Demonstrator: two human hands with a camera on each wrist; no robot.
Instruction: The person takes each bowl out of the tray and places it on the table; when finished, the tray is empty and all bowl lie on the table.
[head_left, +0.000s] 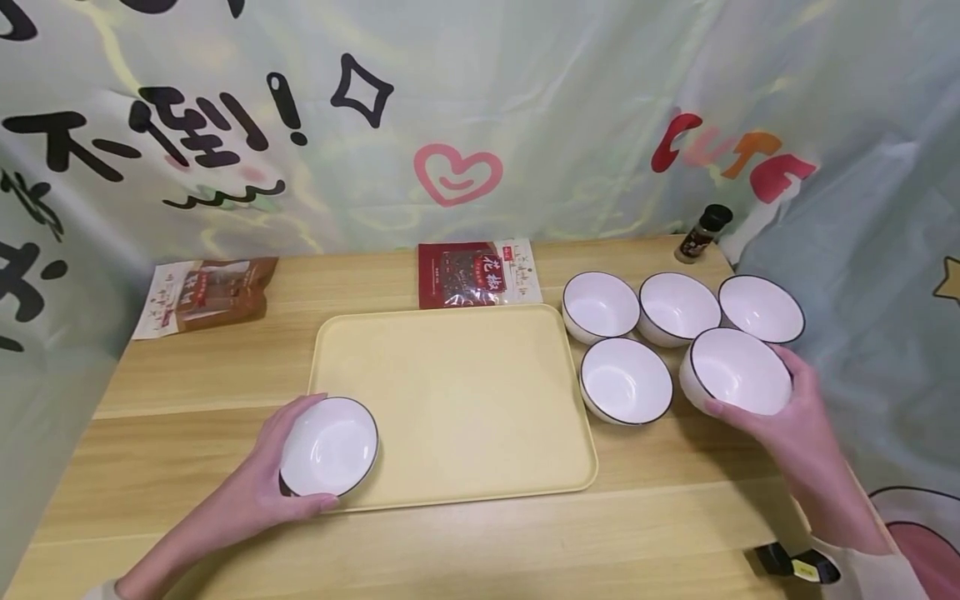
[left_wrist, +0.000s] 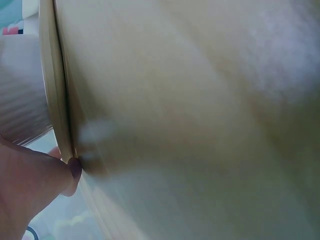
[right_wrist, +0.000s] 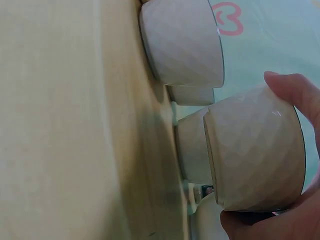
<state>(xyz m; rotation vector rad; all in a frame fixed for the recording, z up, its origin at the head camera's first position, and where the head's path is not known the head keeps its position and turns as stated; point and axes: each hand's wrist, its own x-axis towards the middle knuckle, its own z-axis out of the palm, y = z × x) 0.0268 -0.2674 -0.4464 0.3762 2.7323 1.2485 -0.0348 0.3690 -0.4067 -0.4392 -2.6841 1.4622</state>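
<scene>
My left hand (head_left: 262, 467) grips a white bowl (head_left: 330, 447) with a dark rim, over the front left corner of the beige tray (head_left: 465, 400). In the left wrist view this bowl (left_wrist: 22, 90) shows its ribbed side by the tray's edge (left_wrist: 56, 75), and the thumb of my left hand (left_wrist: 35, 185) is at that edge. With my right hand (head_left: 806, 425) I hold another white bowl (head_left: 738, 371) by its side, among several matching bowls. The right wrist view shows this faceted bowl (right_wrist: 257, 150) raised off the table between thumb and fingers.
Right of the tray stand white bowls (head_left: 626, 381), in two rows. Behind the tray lies a red spice packet (head_left: 480, 275); a brown packet (head_left: 217, 292) is at the back left. A black-capped jar (head_left: 702, 233) stands at the back right, before a printed cloth (head_left: 570, 125).
</scene>
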